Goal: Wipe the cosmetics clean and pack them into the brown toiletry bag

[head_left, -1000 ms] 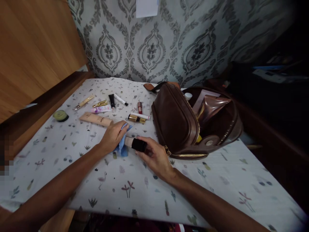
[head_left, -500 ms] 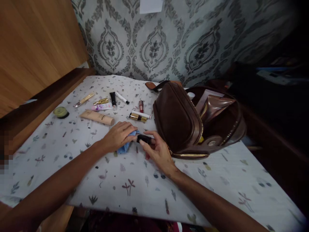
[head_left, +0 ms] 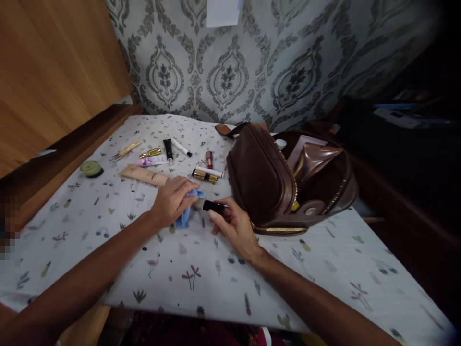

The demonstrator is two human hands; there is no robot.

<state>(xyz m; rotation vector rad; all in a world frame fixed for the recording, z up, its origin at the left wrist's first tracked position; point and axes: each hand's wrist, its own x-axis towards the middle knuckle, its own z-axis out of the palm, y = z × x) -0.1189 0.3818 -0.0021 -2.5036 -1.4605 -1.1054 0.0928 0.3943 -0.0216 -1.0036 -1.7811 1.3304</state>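
Observation:
My left hand [head_left: 173, 201] is closed around a crumpled blue cloth [head_left: 183, 218], part of which hangs below the fingers. My right hand [head_left: 236, 227] pinches a small black cosmetic container [head_left: 213, 206] between thumb and fingers. Its pale end points toward the cloth, and its far end is hidden in the hand. Just beyond the left hand lies a beige tube [head_left: 144, 175]. A black-and-gold cosmetic tube [head_left: 204, 175] rests in front of the right hand, beside a slim white tube [head_left: 212, 171] and a small red bottle [head_left: 209, 159].
An unzipped brown bag [head_left: 259, 178] stands on the right, with a shiny rose-gold pouch [head_left: 317, 161] inside. Toward the back left are a green-lidded jar [head_left: 91, 168], a gold tube [head_left: 150, 152], a black tube [head_left: 168, 149] and a purple-and-white tube [head_left: 151, 160]. The patterned tablecloth [head_left: 169, 298] covers the table.
My left hand and the cloth have drawn slightly left, widening the gap to the black container and showing its pale end. The right hand keeps its hold. The view has shifted slightly.

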